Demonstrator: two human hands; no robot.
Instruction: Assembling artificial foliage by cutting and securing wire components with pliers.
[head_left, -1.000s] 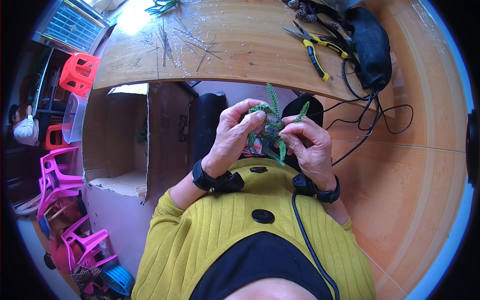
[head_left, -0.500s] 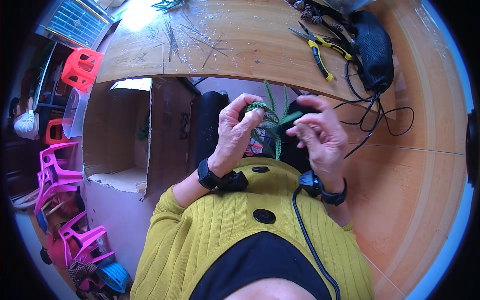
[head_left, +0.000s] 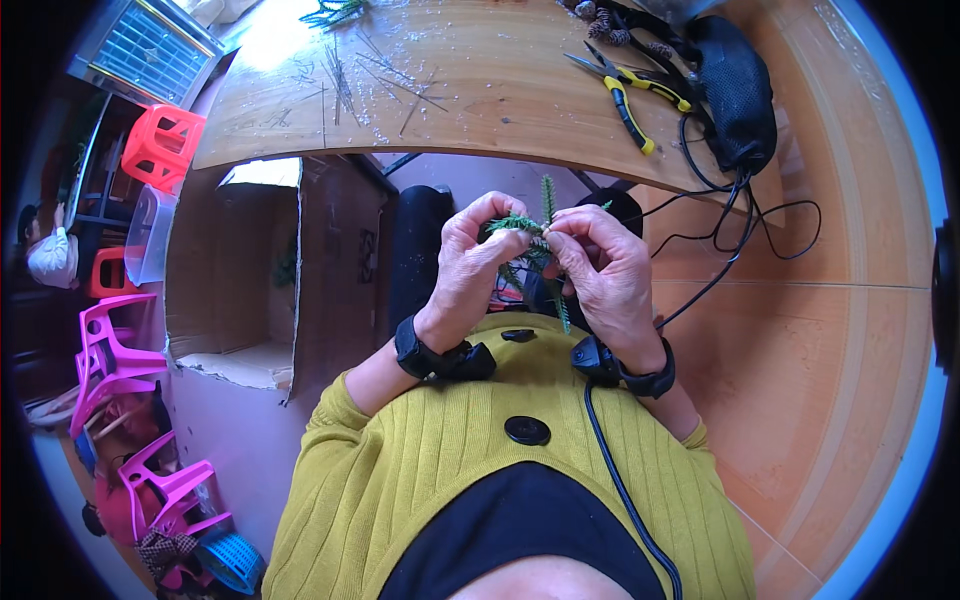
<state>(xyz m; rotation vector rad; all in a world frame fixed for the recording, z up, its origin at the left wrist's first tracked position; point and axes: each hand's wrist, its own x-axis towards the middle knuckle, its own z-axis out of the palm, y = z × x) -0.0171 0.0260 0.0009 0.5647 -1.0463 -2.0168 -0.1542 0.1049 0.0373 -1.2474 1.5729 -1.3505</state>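
Note:
Between my hands, in front of my lap, is a green artificial pine sprig (head_left: 547,197) with several needle-covered arms pointing up and down. My left hand (head_left: 474,255) pinches its left arms between thumb and fingers. On the other side, my right hand (head_left: 604,272) is closed on the middle of the sprig, thumb against fingertips. Both sets of fingertips nearly meet there and cover the joint of the arms. One green arm hangs below the hands toward my yellow cardigan (head_left: 400,440).
Ahead, the wooden table (head_left: 500,60) holds thin wires (head_left: 340,85), white crumbs, yellow-black pliers (head_left: 625,100), pine cones (head_left: 610,28), a black mesh pouch (head_left: 738,95) with cables, and more greenery (head_left: 335,12). An open cardboard box (head_left: 235,270) stands left, near pink chairs (head_left: 115,335).
My right hand has moved left from beside the sprig and closed on its middle. The left hand keeps its pinch in nearly the same place.

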